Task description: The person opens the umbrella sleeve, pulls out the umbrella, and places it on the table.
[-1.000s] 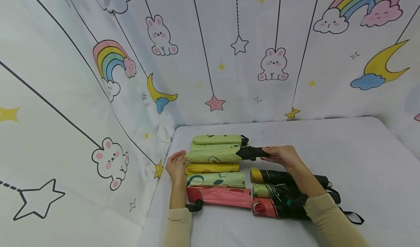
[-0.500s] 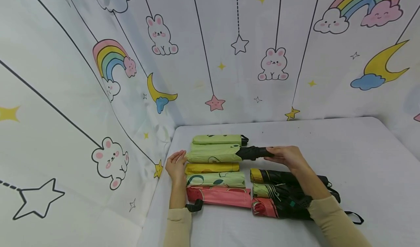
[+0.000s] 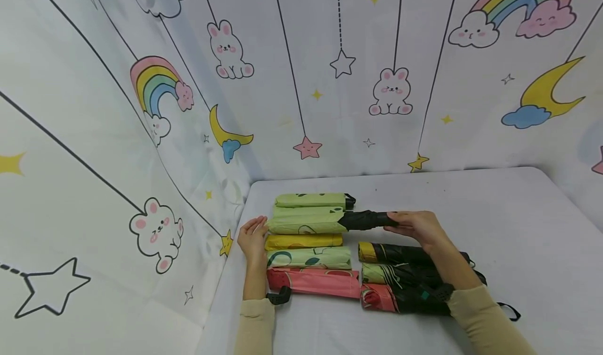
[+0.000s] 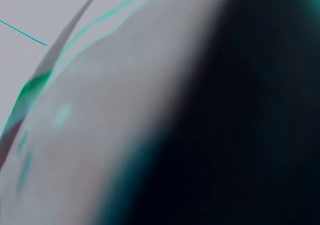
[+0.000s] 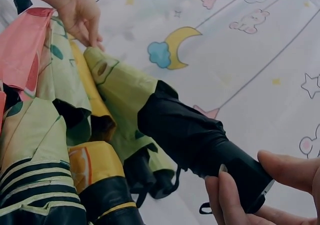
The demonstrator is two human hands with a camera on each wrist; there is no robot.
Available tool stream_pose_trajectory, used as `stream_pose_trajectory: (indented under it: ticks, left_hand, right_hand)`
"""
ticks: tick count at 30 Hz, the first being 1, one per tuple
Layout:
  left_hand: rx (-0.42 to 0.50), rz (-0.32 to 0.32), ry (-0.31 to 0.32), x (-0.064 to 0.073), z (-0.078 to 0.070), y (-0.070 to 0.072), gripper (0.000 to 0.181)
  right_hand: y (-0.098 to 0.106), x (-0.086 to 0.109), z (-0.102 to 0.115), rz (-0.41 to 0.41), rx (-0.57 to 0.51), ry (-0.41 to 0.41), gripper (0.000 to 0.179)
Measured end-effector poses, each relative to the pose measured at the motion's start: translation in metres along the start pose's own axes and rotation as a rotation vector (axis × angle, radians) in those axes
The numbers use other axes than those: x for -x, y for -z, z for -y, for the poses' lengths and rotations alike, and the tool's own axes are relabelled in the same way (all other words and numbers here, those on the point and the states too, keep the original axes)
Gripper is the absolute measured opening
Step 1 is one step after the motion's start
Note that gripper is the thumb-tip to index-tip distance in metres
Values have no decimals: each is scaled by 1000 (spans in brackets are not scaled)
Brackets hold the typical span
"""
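My right hand [image 3: 422, 230] grips the black handle end of a folded umbrella [image 3: 360, 220]. Most of that umbrella's length is inside a light green, avocado-printed sleeve [image 3: 306, 224], with its black part showing beyond the sleeve's mouth. At the sleeve's far left end, my left hand [image 3: 253, 239] pinches the tip between thumb and fingers. The right wrist view shows the handle [image 5: 240, 175] between my right thumb and fingers, and my left hand [image 5: 80, 15] at the other end. Blur and a dark shape fill most of the left wrist view.
Below the held sleeve lie a yellow sleeve [image 3: 303, 241], a pale green sleeve [image 3: 308, 258] and a red sleeve [image 3: 313, 283]. Several folded umbrellas, one yellow and black [image 3: 395, 253], lie to their right. A green-sleeved umbrella [image 3: 308, 200] lies behind, near the patterned curtain [image 3: 348, 119].
My right hand has shifted slightly right with the umbrella's handle, and more of the black part shows outside the sleeve. My left hand stays at the sleeve's end.
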State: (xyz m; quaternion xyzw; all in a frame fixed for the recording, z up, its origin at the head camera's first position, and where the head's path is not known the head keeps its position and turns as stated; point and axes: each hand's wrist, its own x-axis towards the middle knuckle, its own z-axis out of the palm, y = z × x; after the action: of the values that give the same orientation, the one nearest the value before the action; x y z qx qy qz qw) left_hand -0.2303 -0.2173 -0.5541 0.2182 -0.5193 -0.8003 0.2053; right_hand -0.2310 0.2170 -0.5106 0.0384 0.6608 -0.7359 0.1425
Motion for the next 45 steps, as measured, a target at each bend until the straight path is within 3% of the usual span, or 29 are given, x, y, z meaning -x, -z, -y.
stream_pose_trajectory:
  ticks: [8, 18, 33, 45]
  left_hand:
    - [-3, 31, 12, -1, -1, 1, 43]
    - [-5, 10, -13, 3, 0, -2, 41]
    - [2, 13, -19, 5, -4, -5, 42]
    - [0, -24, -20, 2, -2, -3, 40]
  right_hand:
    - [5, 5, 2, 17, 7, 18, 32]
    - [14, 9, 2, 19, -40, 1, 28]
    - [21, 16, -2, 46, -53, 39, 20]
    - [32, 22, 1, 36, -132, 35, 10]
